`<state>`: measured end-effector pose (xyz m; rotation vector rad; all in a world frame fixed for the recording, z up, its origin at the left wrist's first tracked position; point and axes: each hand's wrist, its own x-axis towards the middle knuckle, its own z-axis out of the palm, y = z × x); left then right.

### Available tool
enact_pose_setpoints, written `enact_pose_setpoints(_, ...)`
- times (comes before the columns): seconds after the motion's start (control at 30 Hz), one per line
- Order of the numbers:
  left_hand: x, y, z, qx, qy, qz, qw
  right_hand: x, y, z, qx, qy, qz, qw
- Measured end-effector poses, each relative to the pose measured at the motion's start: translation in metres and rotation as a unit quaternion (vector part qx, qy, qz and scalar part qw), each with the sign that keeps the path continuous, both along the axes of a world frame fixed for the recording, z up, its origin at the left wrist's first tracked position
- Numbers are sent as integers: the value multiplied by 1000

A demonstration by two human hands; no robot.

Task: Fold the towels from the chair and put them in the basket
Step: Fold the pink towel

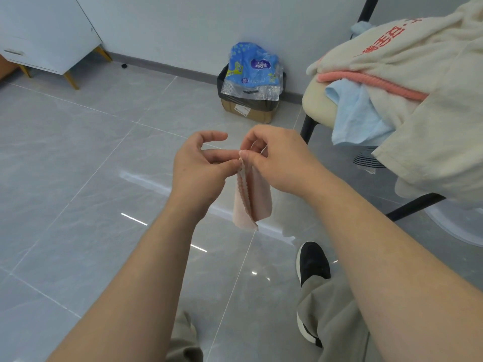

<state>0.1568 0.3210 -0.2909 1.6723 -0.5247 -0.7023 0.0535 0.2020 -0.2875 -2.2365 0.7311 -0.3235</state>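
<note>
Head view, centre frame: left hand and right hand both pinch the small pink towel at its top edge so it hangs doubled, apparently aligning corners, while more towels wait on the chair upper right.

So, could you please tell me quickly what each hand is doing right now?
Left hand: pinches the top edge of the pink towel.
Right hand: pinches the same edge; the towel hangs below.

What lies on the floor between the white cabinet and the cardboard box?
In the head view, only a small black object by the wall; otherwise bare grey tiles.
</note>
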Motion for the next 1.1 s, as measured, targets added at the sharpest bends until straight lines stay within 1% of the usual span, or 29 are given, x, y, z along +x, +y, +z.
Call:
enact_pose_setpoints(0.23,2,0,-6,4,-34,-2,999,0,-1,-2,-46,-12,0,999)
enact_pose_setpoints(0.33,3,0,-13,45,-124,-17,991,-1,-2,1,-44,-17,-13,999)
enact_pose_setpoints(0.43,5,2,-19,106,-218,-35,970,-1,-4,4,-34,-32,-29,998)
enact_pose_setpoints(0.57,3,5,-24,157,-283,-90,942,-3,-3,8,-14,-45,-37,998)
enact_pose_setpoints(0.67,-1,4,-25,171,-295,-93,935,-5,-2,12,-1,-49,-39,998)
enact_pose_setpoints(0.8,-7,2,-25,158,-327,-37,931,-6,-2,14,11,-54,-43,998)
enact_pose_setpoints(0.87,-8,0,-28,159,-323,-18,933,-5,-2,14,21,-61,-33,997)
enact_pose_setpoints(1.0,-6,-4,-36,158,-287,-38,944,-2,-2,11,46,-94,-25,994)
enact_pose_setpoints(1.1,-3,-5,-41,150,-294,-59,942,-1,-3,11,69,-118,-30,990)
